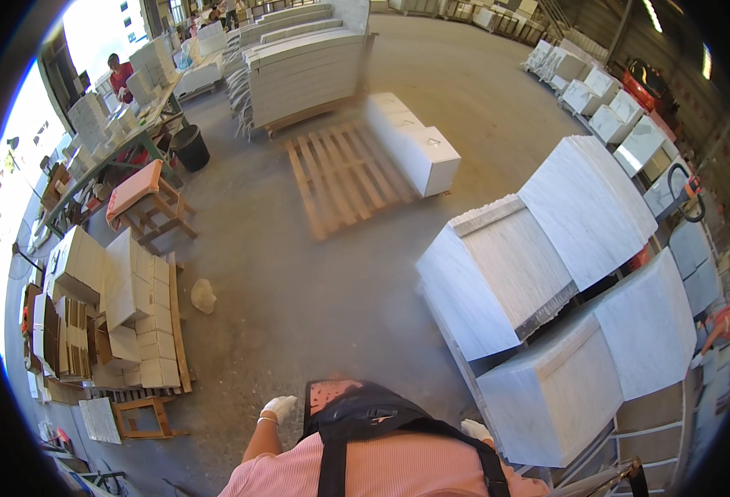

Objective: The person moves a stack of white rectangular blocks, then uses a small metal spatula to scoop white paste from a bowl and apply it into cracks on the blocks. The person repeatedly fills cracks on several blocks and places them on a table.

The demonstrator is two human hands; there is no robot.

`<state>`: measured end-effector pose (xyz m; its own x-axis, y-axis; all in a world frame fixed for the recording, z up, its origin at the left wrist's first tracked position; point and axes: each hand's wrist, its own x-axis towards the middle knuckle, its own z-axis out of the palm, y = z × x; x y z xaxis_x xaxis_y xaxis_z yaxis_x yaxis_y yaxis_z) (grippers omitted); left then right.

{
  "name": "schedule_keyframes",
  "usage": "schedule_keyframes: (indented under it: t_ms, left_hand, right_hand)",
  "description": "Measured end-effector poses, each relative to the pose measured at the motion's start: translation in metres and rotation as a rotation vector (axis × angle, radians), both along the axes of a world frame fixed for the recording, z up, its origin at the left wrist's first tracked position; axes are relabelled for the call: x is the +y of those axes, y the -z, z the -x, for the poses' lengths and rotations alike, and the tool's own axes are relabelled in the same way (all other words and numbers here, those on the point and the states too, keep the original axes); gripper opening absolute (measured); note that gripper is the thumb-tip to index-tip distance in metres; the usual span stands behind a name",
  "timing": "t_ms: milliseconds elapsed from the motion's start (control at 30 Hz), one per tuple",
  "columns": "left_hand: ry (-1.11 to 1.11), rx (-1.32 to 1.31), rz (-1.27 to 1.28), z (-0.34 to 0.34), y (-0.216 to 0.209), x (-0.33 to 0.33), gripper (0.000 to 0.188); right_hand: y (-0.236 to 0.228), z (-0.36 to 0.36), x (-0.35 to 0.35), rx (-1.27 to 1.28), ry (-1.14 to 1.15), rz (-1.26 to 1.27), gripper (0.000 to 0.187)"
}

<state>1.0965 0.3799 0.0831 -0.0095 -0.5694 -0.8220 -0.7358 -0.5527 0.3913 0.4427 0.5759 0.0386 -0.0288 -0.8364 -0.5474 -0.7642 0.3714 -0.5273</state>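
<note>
My left hand (280, 407), in a white glove, hangs beside my dark apron (373, 414) with nothing visible in it. Its fingers look loosely apart. My right hand (475, 429), also gloved, shows only in part at my other side, close to the stacked pale stone slabs (553, 393); its fingers are mostly hidden. More grey-veined slabs (587, 211) lean in thick bundles behind that stack. Ahead on the floor lies a slatted wooden pallet (344, 176), with white boxes (431, 159) along its right side.
Cartons (156, 348) sit on a pallet at left, near a crumpled pale bag (203, 296). Beyond are a wooden stool (145, 203), a black bin (189, 149) and a workbench with a person (120, 79). Large slabs (307, 79) stand far ahead; another person (725, 323) is at right.
</note>
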Motion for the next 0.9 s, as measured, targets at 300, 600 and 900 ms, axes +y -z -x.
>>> schedule_keyframes:
  t_ms: [300, 600, 900]
  left_hand:
    - [0.486, -0.159, 0.627, -0.105, 0.023, -0.074, 0.036]
    - [-0.353, 0.184, 0.194, -0.126, -0.004, -0.107, 0.039]
    - [-0.606, 0.098, -0.019, -0.144, -0.002, -0.110, 0.040]
  right_hand:
    - [-0.041, -0.082, -0.119, 0.214, -0.334, 0.216, 0.025]
    - [-0.119, -0.184, -0.291, 0.069, -0.034, -0.173, 0.054]
    - [-0.075, -0.209, -0.422, 0.159, -0.198, -0.417, 0.050]
